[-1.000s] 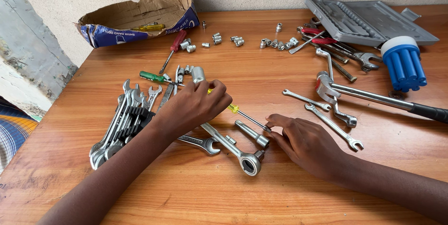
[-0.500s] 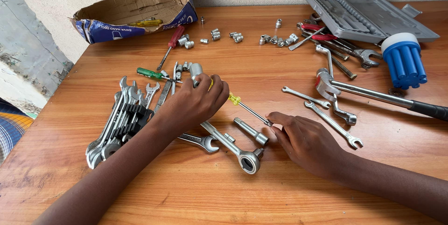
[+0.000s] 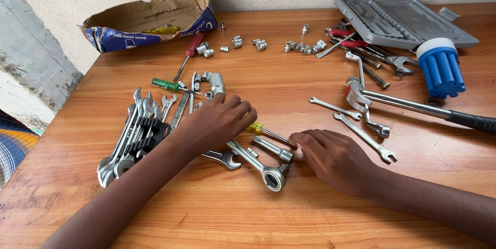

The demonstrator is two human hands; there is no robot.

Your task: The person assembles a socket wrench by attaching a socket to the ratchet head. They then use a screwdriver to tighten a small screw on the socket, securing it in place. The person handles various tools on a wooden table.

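Note:
My left hand (image 3: 219, 121) is curled over the handle end of a yellow-handled screwdriver (image 3: 257, 127), whose thin shaft runs right and down. My right hand (image 3: 330, 153) rests on the wooden table (image 3: 289, 89), its fingertips pinched on the shaft's tip. Just below the screwdriver lie a short chrome extension bar (image 3: 273, 149), a ratchet wrench (image 3: 258, 166) and a small open-end wrench (image 3: 223, 157). A bundle of spanners (image 3: 132, 135) lies left of my left wrist.
A torn cardboard box (image 3: 150, 19) sits at the back left and a grey socket case (image 3: 403, 19) at the back right. Also here are a blue bit holder (image 3: 439, 68), a long black-gripped handle (image 3: 413, 105), loose sockets (image 3: 302, 47), red and green screwdrivers, and spanners.
The yellow screwdriver has dropped lower toward the table between my hands. Both hands stay almost in place, and the view has shifted slightly.

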